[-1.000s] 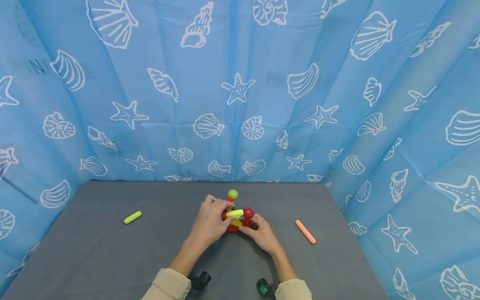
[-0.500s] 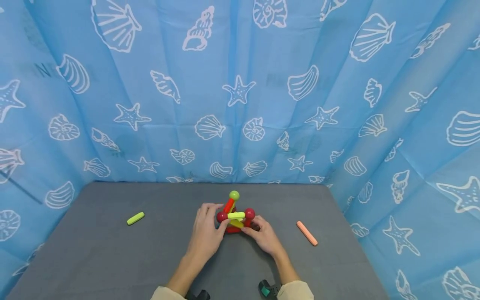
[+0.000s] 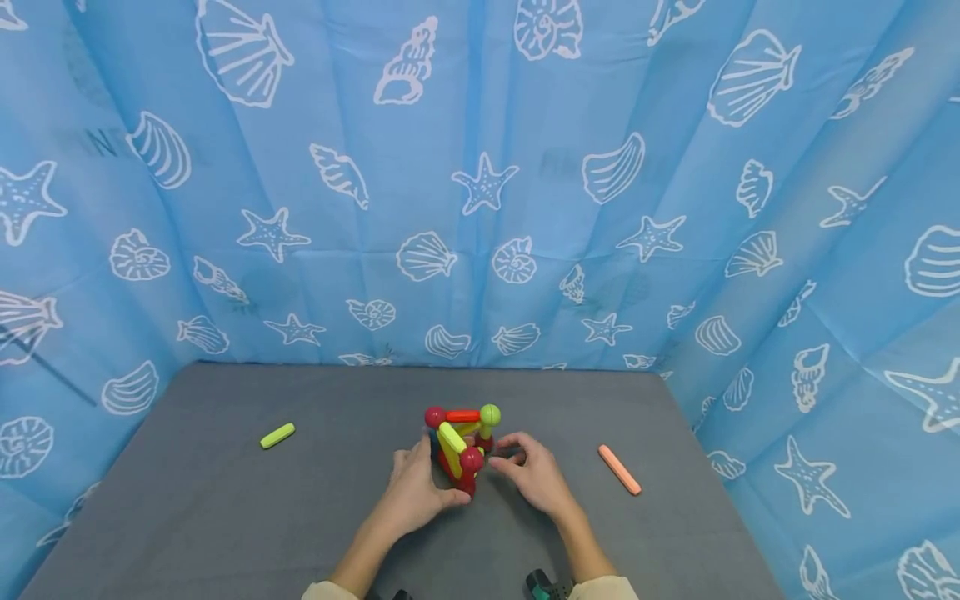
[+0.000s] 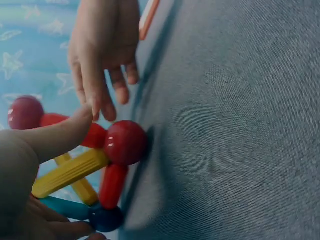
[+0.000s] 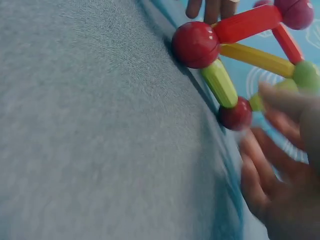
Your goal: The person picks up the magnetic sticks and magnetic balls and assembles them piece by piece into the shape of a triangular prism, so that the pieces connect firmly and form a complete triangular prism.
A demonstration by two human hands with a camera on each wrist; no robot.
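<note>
A toy frame of coloured sticks and balls (image 3: 453, 452) stands upright on the grey table, mid-scene. It has red, yellow and lime sticks, dark red balls and a lime ball (image 3: 490, 414); a dark blue ball (image 4: 106, 219) shows low down in the left wrist view. My left hand (image 3: 414, 490) grips the frame from the left, its thumb at the near side and its fingers along the far left side, partly hidden. Just right of the frame is my right hand (image 3: 534, 477), fingers loosely bent around nothing. Whether its fingertips touch the frame I cannot tell.
A lime stick (image 3: 277, 436) lies on the grey table (image 3: 225, 517) to the left. An orange stick (image 3: 619, 470) lies to the right. A blue shell-print curtain (image 3: 480, 208) hangs behind the table and along its sides.
The frame has turned clockwise: its lime ball went from the back to the right. My left hand shifted its hold downward and nearer; the right hand has come off the frame's stick.
</note>
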